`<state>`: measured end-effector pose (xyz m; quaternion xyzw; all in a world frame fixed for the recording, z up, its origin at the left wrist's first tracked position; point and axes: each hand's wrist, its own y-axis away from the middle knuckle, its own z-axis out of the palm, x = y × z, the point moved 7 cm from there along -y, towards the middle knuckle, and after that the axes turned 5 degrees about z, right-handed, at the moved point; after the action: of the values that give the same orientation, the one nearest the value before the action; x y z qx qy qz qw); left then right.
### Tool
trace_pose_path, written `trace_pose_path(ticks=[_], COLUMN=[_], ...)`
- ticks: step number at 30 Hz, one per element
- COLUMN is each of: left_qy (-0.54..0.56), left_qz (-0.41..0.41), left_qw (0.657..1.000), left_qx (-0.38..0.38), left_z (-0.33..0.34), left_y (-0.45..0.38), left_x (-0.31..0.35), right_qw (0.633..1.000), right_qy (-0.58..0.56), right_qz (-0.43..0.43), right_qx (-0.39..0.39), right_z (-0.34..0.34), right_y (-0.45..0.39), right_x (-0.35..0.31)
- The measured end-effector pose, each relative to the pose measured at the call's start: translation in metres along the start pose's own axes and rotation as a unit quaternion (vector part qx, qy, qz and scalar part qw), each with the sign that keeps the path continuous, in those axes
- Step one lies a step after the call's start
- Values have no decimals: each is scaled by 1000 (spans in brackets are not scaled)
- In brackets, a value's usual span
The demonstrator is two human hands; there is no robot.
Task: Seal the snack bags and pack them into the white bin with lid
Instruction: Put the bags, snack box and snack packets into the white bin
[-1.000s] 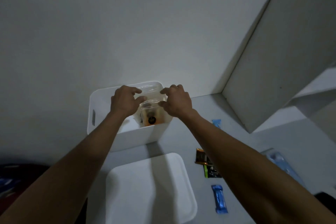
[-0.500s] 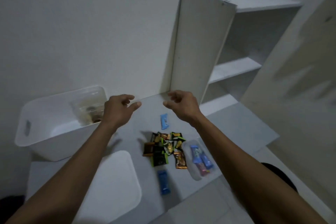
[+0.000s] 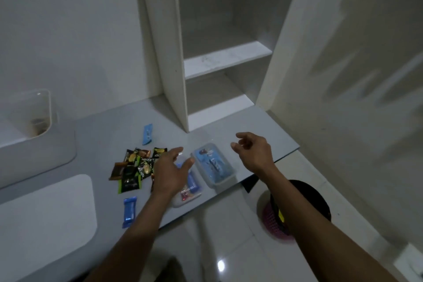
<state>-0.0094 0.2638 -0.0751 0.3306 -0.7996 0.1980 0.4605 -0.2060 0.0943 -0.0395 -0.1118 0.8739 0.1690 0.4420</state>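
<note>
On the wrappers (image 3: 134, 168) only fragments show: "Nextar" on one, "OLY" on another; the rest is unreadable.

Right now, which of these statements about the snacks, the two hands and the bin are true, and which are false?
1. Both hands are empty. True: the left hand and right hand hold nothing.
2. The lid is on the white bin. False: the lid lies flat on the table, beside the white bin.
3. A clear bag with blue snacks lies between the hands. True.
4. All loose snacks are blue. False: the pile of dark wrappers is green, orange and brown.
5. The shelf is full of boxes. False: the shelf looks bare.
</note>
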Motion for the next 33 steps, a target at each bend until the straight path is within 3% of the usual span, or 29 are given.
trace_pose_path(ticks=[4, 11, 21, 28, 33], left_qy=[-54, -172, -310, -308, -281], left_qz=[-16, 73, -78, -138, -150], left_qw=[998, 980, 947, 941, 948], left_qx=[14, 75, 40, 15, 28], left_z=[47, 110, 161, 176, 182], left_y=[12, 2, -12, -17, -19], left_x=[-18, -35, -68, -61, -49], right_qw=[1000, 997, 979, 983, 971], right_qy=[6, 33, 48, 13, -91], right_qz=[13, 25, 33, 48, 131], right_qx=[-15, -70, -196, -177, -176], right_z=[16, 63, 105, 106, 98], right_y=[-19, -55, -97, -107, -115], right_x=[37, 90, 118, 140, 148])
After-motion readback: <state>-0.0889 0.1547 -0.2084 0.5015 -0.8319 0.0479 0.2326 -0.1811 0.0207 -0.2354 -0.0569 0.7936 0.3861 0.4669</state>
